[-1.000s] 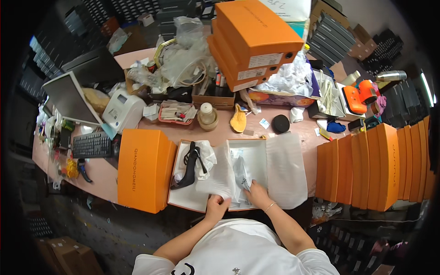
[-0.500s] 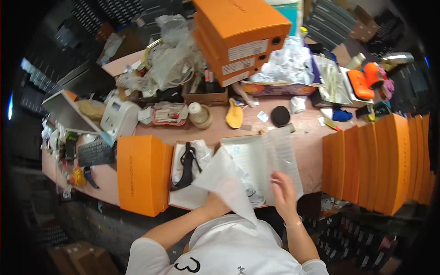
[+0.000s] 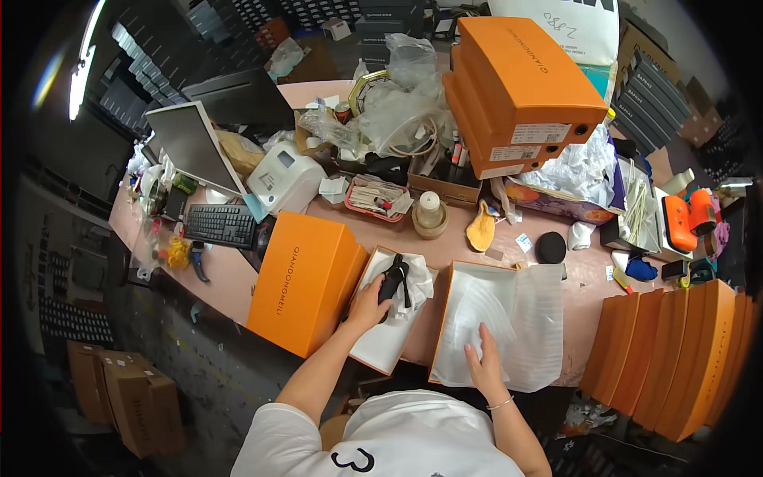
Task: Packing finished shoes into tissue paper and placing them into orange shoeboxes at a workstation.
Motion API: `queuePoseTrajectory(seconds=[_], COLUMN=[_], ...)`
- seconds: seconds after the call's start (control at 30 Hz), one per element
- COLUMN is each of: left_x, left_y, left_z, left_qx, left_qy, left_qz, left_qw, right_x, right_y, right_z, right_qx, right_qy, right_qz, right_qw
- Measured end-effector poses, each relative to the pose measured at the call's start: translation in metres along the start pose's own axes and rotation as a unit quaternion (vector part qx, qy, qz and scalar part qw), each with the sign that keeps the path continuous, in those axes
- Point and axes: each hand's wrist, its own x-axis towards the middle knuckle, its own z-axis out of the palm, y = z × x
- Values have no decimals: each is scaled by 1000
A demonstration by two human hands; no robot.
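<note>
A black heeled sandal [image 3: 395, 280] lies on white paper [image 3: 420, 288] in a narrow white-lined box half [image 3: 377, 347]. My left hand [image 3: 368, 308] reaches into that half, its fingers closed on the sandal; its palm side is hidden. To the right is a wider white-lined box half [image 3: 447, 322] with an orange edge. Translucent foam sheeting [image 3: 534, 330] lines it and spreads over its right side. My right hand [image 3: 486, 367] hovers over or rests lightly on the sheeting, fingers stretched out, holding nothing.
A closed orange shoebox [image 3: 306, 278] stands left of the sandal. More shoeboxes rise in a stack [image 3: 524, 71] at the back and a row [image 3: 668, 350] at the right. A keyboard [image 3: 220, 226], label printer [image 3: 284, 178] and glue jar [image 3: 430, 215] sit farther back.
My left hand has let go of the foam sheet and moved to the sandal. The raised sheet now lies flat in the wider box half. The whole view has shifted.
</note>
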Motion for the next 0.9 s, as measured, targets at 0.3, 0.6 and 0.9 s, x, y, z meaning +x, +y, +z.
queuePoseTrajectory(seconds=[0.3,0.6,0.9], left_x=[-87,-101,-95], left_y=[64,95,82], left_z=[-59,-64,-11], left_qx=[73,-43,217], left_qy=[8,92,-4], left_qz=[383,414,220], left_qw=[921,905,951], right_x=[57,-13,-41], right_y=[-72,-76,-60], right_z=[-36,-48,-82], right_qx=[279,131,422], right_qy=[-194,-450,-200], right_qz=[-1,106,127], right_qw=[940,877,875])
